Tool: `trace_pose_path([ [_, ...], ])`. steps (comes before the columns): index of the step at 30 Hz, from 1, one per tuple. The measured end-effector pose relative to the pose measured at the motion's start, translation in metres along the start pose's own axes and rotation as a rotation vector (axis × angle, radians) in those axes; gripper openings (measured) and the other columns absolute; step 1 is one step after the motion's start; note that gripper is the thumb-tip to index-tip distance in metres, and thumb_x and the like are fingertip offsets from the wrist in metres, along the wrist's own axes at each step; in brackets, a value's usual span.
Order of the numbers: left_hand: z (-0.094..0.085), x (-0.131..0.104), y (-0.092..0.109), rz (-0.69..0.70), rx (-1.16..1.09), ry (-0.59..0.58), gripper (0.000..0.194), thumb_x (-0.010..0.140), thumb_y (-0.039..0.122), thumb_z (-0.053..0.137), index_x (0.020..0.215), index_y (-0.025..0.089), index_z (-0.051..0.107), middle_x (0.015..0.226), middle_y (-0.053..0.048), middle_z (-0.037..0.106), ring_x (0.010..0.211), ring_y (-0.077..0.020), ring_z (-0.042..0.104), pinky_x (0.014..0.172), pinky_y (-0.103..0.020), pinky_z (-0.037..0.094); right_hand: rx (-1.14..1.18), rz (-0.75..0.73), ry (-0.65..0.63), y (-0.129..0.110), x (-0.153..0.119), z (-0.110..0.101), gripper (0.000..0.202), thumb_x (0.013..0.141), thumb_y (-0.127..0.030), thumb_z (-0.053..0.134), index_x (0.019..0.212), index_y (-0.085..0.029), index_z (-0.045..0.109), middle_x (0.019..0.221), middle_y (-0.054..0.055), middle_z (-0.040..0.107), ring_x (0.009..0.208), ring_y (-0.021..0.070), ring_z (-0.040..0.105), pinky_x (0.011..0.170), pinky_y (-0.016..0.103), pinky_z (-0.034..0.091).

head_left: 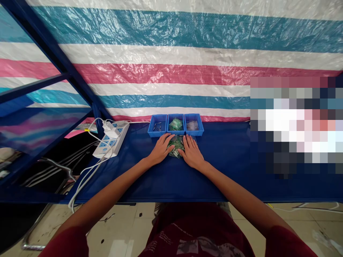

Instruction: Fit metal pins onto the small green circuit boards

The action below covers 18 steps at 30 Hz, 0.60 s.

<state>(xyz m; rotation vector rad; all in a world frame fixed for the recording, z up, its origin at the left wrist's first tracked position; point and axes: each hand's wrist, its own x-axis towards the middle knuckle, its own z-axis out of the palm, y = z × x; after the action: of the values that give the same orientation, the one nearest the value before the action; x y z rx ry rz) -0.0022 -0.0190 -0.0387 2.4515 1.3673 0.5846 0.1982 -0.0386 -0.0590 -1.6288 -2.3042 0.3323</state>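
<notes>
Between my hands a clear plastic bag (175, 151) lies on the blue table, with green and silvery pieces showing through it; their kind is too small to tell. My left hand (161, 149) rests on the bag's left side, fingers stretched out and thumb on its front. On the right side my right hand (192, 152) lies flat with its fingers spread. Just behind the bag stand three blue bins: the left bin (152, 134) has a few thin metal pieces, the middle bin (168, 131) green packets, the right bin (200, 132) small clear bags.
A white power strip (122, 141) with a plugged-in white adapter (111, 131) and loose cables (92, 166) lies on the left of the table (225, 142). A blue metal frame (60, 60) rises at the left. Striped sheeting (171, 75) hangs behind. The far right is blurred out.
</notes>
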Motion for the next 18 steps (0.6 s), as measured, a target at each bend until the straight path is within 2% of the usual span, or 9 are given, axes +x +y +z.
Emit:
trace_pose_path([
  [4, 0.002, 0.004, 0.002, -0.008, 0.038, 0.06, 0.058, 0.099, 0.052, 0.025, 0.146, 0.02, 0.034, 0.145, -0.014, 0.038, 0.139, -0.0264, 0.031, 0.115, -0.043, 0.025, -0.002, 0.004, -0.006, -0.001, -0.001, -0.002, 0.079, 0.097, -0.06, 0.017, 0.154, -0.005, 0.014, 0.161, 0.015, 0.01, 0.149, 0.0273, 0.005, 0.121, 0.046, 0.012],
  [7, -0.003, 0.001, 0.003, -0.017, 0.058, 0.103, 0.056, 0.099, 0.052, 0.024, 0.144, 0.02, 0.038, 0.142, -0.013, 0.042, 0.136, -0.0257, 0.035, 0.113, -0.042, 0.028, 0.0, 0.007, -0.006, -0.001, -0.001, -0.003, 0.08, 0.096, -0.061, 0.015, 0.154, -0.006, 0.015, 0.161, 0.015, 0.01, 0.149, 0.0273, 0.004, 0.121, 0.046, 0.011],
  [11, -0.014, -0.016, 0.004, -0.048, 0.19, 0.115, 0.053, 0.099, 0.053, 0.027, 0.135, 0.022, 0.05, 0.141, -0.014, 0.044, 0.134, -0.0287, 0.038, 0.109, -0.045, 0.033, 0.015, 0.001, 0.0, -0.001, -0.001, -0.002, 0.081, 0.096, -0.062, 0.012, 0.154, -0.006, 0.015, 0.161, 0.015, 0.01, 0.149, 0.0271, 0.004, 0.121, 0.046, 0.011],
  [15, -0.017, -0.039, 0.004, -0.116, 0.355, 0.074, 0.061, 0.089, 0.061, 0.047, 0.135, 0.02, 0.052, 0.138, -0.017, 0.048, 0.127, -0.0351, 0.046, 0.102, -0.048, 0.041, 0.042, 0.008, 0.016, 0.0, 0.0, 0.0, 0.08, 0.096, -0.062, 0.012, 0.154, -0.007, 0.016, 0.161, 0.014, 0.011, 0.149, 0.0267, 0.005, 0.12, 0.047, 0.012],
  [18, -0.016, -0.049, 0.005, -0.13, 0.382, 0.057, 0.056, 0.091, 0.051, 0.052, 0.136, 0.018, 0.051, 0.131, -0.016, 0.056, 0.119, -0.0325, 0.053, 0.098, -0.044, 0.046, 0.057, 0.011, 0.03, 0.0, 0.0, 0.001, 0.079, 0.096, -0.062, 0.013, 0.154, -0.007, 0.017, 0.161, 0.015, 0.012, 0.149, 0.0269, 0.006, 0.12, 0.046, 0.012],
])
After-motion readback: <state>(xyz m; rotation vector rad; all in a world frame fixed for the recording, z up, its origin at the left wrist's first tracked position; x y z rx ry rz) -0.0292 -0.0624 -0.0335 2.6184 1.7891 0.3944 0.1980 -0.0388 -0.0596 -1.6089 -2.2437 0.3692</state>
